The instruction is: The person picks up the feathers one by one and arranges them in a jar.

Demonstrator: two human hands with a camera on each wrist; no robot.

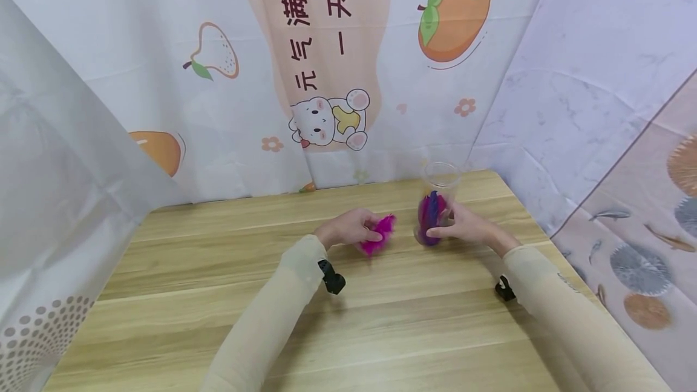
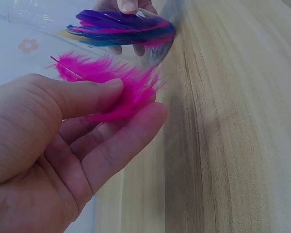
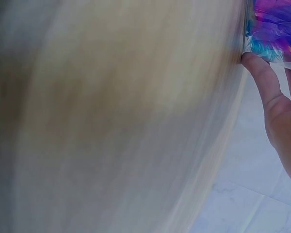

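My left hand [image 1: 351,227] pinches a fluffy bright pink feather [image 1: 383,236] between thumb and fingers, just above the table. In the left wrist view the feather [image 2: 131,92] lies across the fingertips, its thin quill pointing away. To its right stands a clear, tall vase [image 1: 442,175] with a flared rim, upright on the table. Purple, blue and pink feathers [image 1: 432,216] fill its lower part. My right hand [image 1: 471,225] grips this vase low on its right side. The right wrist view catches only part of that hand [image 3: 281,116] and some feathers [image 3: 281,24].
The wood-grain table [image 1: 218,295] has its right edge close to the right forearm. A printed white curtain [image 1: 229,126] hangs along the back, and more cloth [image 1: 588,107] hangs at the right. Each wrist carries a black strap [image 1: 331,278].
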